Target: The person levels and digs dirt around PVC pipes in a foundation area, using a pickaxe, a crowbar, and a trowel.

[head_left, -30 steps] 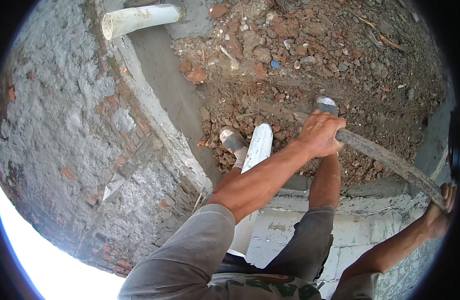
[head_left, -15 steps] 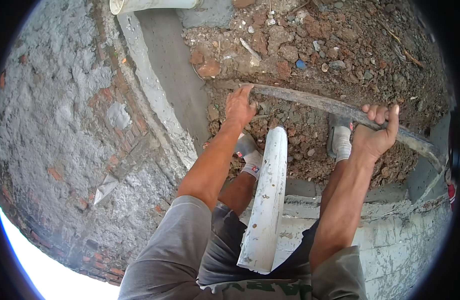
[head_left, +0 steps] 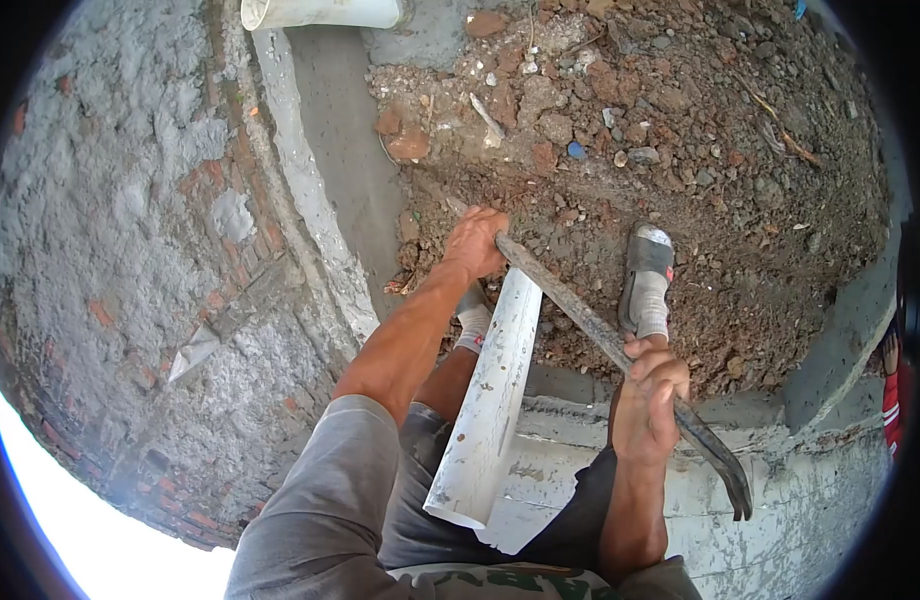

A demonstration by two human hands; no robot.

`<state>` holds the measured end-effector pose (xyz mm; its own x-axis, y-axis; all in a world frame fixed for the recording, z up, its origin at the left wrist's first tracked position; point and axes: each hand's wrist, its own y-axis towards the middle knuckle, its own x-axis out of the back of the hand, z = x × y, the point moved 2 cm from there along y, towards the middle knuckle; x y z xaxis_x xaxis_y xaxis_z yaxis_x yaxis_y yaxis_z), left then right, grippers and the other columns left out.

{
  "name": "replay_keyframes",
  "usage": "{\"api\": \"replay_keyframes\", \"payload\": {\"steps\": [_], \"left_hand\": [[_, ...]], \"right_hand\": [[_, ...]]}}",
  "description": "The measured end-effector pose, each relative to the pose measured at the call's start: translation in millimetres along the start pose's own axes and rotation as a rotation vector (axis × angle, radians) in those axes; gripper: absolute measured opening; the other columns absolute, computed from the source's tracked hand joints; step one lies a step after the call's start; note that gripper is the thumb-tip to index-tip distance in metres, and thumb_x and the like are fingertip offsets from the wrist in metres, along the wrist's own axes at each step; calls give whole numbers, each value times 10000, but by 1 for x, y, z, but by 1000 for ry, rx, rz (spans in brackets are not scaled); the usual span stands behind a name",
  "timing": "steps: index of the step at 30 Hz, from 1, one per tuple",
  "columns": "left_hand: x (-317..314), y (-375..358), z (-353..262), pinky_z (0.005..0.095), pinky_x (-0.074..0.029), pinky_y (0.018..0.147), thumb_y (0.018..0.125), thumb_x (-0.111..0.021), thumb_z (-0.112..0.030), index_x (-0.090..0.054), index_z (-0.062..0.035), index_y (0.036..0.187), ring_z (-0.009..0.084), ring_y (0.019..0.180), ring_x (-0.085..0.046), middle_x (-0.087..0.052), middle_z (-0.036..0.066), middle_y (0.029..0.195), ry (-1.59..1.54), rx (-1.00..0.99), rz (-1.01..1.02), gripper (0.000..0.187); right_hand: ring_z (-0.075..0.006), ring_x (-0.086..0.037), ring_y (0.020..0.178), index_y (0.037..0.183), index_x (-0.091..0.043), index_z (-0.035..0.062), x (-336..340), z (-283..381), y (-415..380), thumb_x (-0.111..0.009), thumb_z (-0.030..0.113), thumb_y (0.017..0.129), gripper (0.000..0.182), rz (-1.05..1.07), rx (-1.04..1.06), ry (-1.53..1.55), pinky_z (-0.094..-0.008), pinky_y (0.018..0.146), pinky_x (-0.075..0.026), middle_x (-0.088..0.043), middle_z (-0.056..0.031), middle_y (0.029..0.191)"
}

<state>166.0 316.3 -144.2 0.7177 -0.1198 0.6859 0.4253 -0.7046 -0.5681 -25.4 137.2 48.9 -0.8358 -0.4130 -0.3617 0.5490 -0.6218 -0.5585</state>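
Note:
A long, dirt-streaked crowbar (head_left: 575, 308) slants across in front of me, with its curved, forked end at the lower right. My left hand (head_left: 477, 240) is closed around its upper part, over the soil and close to the concrete strip. Lower down, near the forked end, my right hand (head_left: 652, 400) wraps the bar, its fingers curled over the top. Beneath the bar, a white plastic pipe (head_left: 488, 405) stands tilted between my legs. The crowbar's far tip reaches the dirt just past my left hand.
Loose soil with stones and brick pieces (head_left: 700, 130) spreads ahead. A rough mortared wall (head_left: 130, 220) rises on the left beside a smooth concrete strip (head_left: 345, 150). Another white pipe (head_left: 325, 12) lies at the top. A block wall (head_left: 770, 500) is behind me; someone's red sleeve (head_left: 891, 410) shows at right.
The crowbar's forked end has swung down toward my body. My right hand has moved down and left with it, while my left hand has come slightly closer to me.

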Motion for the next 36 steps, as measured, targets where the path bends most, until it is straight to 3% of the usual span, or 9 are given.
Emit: {"api": "replay_keyframes", "payload": {"steps": [9, 10, 13, 16, 19, 23, 27, 31, 36], "left_hand": [[97, 12, -226, 395, -417, 701, 602, -743, -241, -569, -89, 689, 280, 746, -594, -606, 80, 696, -430, -297, -80, 247], [110, 13, -248, 399, -424, 686, 601, -739, -221, -573, -81, 704, 288, 728, -605, -611, 90, 692, -454, -360, -61, 241], [143, 2, -287, 416, -435, 648, 601, -736, -201, -576, -64, 735, 300, 675, -607, -606, 106, 670, -543, -451, -98, 250], [166, -14, -285, 420, -434, 651, 578, -750, -183, -565, -73, 744, 280, 650, -598, -581, 83, 633, -579, -478, -178, 272], [150, -12, -228, 403, -428, 708, 599, -755, -190, -556, -91, 738, 247, 699, -582, -558, 48, 648, -594, -417, -267, 263], [65, 19, -53, 410, -401, 852, 718, -735, -267, -519, -80, 850, 273, 953, -528, -554, 102, 933, -467, -40, 71, 315], [36, 15, -47, 422, -374, 924, 732, -729, -242, -518, -75, 967, 304, 1049, -504, -547, 111, 1020, -187, -60, 40, 357], [6, 12, -48, 390, -283, 1070, 779, -688, -226, -472, -118, 1231, 283, 1259, -377, -473, 100, 1278, -517, 7, -34, 512], [-16, 18, -60, 395, -217, 1115, 795, -671, -217, -358, -156, 1359, 263, 1319, -306, -374, 79, 1393, -361, 66, 211, 647]], "right_hand": [[-179, -391, 747, 707, -397, 109, 70, 267, 40, -405, 261, 963, 298, 230, 319, 276, -346, 751, -321, -419, -61, 725], [-176, -405, 776, 722, -412, 101, 89, 316, 31, -404, 225, 939, 250, 9, 415, 122, -352, 752, -328, -446, -88, 780], [-128, -330, 509, 616, -346, 151, 36, 360, 26, -467, 300, 925, 364, 123, 569, 166, -285, 554, -332, -286, 31, 507], [-124, -371, 515, 636, -383, 138, 10, 380, 9, -475, 301, 921, 341, 153, 560, 81, -286, 564, -356, -304, 32, 501], [-128, -414, 584, 672, -422, 110, 35, 348, 34, -440, 249, 923, 287, 477, 428, -40, -295, 613, -348, -422, -21, 605], [-137, -363, 542, 670, -384, 111, -74, 58, 77, -431, 272, 958, 333, -62, 426, 133, -334, 642, -357, -331, 3, 557], [-152, -382, 578, 680, -397, 109, -49, 42, 61, -422, 273, 960, 325, -108, 406, 135, -367, 659, -373, -349, -2, 583], [-175, -421, 613, 700, -434, 109, 3, 38, 85, -450, 281, 946, 301, -267, 343, 102, -383, 711, -400, -381, -10, 604], [-202, -422, 611, 686, -404, 85, 140, -10, 141, -431, 259, 946, 314, -625, 166, 218, -465, 800, -423, -385, -26, 601]]}}
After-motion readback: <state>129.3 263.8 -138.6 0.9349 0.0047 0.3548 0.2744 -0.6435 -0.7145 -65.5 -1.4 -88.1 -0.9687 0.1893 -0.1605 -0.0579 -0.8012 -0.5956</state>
